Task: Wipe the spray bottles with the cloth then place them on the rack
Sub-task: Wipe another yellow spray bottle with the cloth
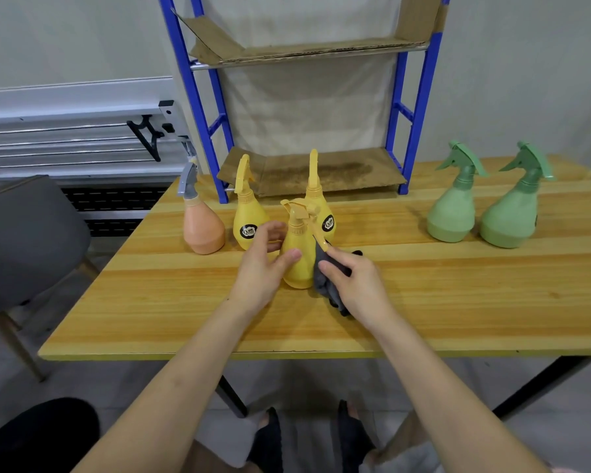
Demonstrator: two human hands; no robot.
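Note:
A yellow spray bottle point(297, 257) stands on the wooden table point(423, 302) in front of me. My left hand point(261, 264) reaches around its left side, thumb on the front of its body, fingers spread behind it. My right hand point(359, 285) holds a dark grey cloth point(325, 278) against the bottle's right side. Two more yellow bottles point(248, 216) point(319, 203) stand just behind, an orange bottle point(202, 227) to their left. Two green bottles point(452, 206) point(512, 213) stand at the right. The blue rack point(420, 107) with cardboard shelves rises at the table's back.
A grey chair point(24, 240) stands to the left of the table. Metal rails point(65, 131) run along the wall behind it. The rack's lower cardboard shelf point(321, 172) holds nothing. My feet in dark sandals show under the table's front edge.

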